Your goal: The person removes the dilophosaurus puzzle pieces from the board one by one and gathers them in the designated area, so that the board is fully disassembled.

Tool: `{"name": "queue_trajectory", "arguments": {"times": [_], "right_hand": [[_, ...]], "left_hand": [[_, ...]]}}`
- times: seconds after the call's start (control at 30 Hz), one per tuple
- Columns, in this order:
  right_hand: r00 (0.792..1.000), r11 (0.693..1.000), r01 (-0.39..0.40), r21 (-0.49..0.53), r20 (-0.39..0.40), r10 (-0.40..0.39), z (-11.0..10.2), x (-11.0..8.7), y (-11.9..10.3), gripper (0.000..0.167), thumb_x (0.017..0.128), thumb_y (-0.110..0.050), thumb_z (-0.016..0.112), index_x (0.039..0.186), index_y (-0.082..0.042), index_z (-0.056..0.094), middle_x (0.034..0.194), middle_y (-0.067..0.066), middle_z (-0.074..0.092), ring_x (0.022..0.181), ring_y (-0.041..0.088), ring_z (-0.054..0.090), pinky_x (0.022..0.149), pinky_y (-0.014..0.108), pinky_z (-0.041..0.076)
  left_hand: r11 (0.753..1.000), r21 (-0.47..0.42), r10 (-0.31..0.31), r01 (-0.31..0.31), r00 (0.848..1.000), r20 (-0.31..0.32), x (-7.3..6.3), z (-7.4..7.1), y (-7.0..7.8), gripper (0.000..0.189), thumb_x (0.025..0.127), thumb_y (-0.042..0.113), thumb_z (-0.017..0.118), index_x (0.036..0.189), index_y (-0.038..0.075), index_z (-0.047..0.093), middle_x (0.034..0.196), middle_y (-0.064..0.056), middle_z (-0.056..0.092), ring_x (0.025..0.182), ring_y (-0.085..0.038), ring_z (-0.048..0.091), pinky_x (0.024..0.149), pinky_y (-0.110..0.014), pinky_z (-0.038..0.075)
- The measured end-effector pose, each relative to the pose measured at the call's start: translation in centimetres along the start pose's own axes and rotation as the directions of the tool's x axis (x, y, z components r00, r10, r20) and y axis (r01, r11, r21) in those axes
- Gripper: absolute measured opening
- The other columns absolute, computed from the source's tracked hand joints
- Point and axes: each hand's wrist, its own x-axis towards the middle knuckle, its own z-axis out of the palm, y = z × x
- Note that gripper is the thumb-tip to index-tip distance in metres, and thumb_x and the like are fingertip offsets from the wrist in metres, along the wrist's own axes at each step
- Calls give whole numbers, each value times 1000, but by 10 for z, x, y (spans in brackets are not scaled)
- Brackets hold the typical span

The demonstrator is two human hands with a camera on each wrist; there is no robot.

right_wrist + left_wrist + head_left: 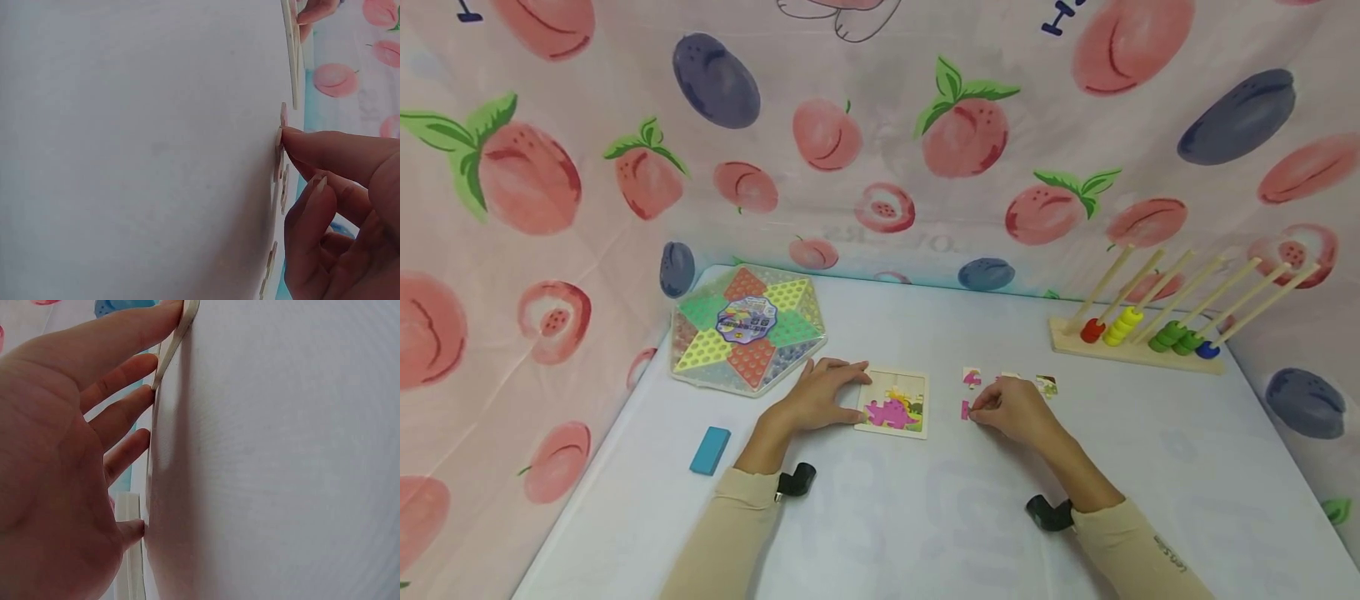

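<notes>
A square wooden jigsaw tray (891,435) lies on the table, partly filled with a pink dinosaur picture. My left hand (822,394) rests at its left side, thumb and fingers spread and nearly straight along the edge; in the left wrist view the thumb touches the frame's rim (185,325). To the right of the tray, my right hand (1018,412) pinches a small pink puzzle piece (966,409) between thumb and forefinger, low over the table. Loose puzzle pieces lie just beyond this hand, among them a pink-and-white one (972,377) and a green-and-brown one (1047,385).
A star-patterned board game (749,329) in plastic wrap lies at the back left. Nearer on the left is a blue block (710,451). At the back right stands a wooden peg rack (1138,354) with coloured beads. A fruit-print cloth (887,125) hangs behind the table.
</notes>
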Motion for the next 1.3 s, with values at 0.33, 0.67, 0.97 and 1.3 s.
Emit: {"name": "queue_trajectory", "arguments": {"times": [0.33, 0.67, 0.97, 1.3], "right_hand": [[998, 999, 42, 2, 38, -42, -6, 10, -17, 18, 83, -25, 84, 96, -16, 76, 91, 5, 64, 83, 18, 56, 67, 25, 47], [975, 977, 209, 48, 63, -212, 0, 23, -49, 45, 83, -30, 85, 123, -17, 71, 125, 5, 68, 110, 25, 61, 85, 37, 59], [899, 923, 362, 129, 214, -382, 15, 35, -63, 44, 85, -23, 83, 126, -14, 70, 128, 5, 70, 114, 26, 60, 97, 45, 55], [918, 942, 336, -1, 222, -328, 42, 42, -78, 29, 86, -19, 82, 114, -17, 76, 120, 0, 71, 101, 16, 62, 93, 36, 56]], "left_hand": [[1000, -2, -6, 6, 1000, 5, 1, 0, -1, 53, 84, 30, 83, 133, 23, 65, 162, 3, 46, 148, -28, 38, 126, -71, 1], [1000, -6, -4, 4, 1000, 6, 0, -1, -1, 52, 84, 30, 82, 133, 22, 65, 162, 2, 46, 148, -28, 39, 125, -72, 1], [1000, -6, -8, 8, 1000, 10, 0, 0, 0, 52, 84, 31, 82, 132, 22, 65, 161, 2, 46, 148, -28, 39, 125, -73, 1], [1000, -1, -6, 6, 1000, 8, -1, -2, 1, 53, 83, 30, 83, 132, 22, 65, 161, 2, 47, 148, -28, 39, 125, -73, 2]]}}
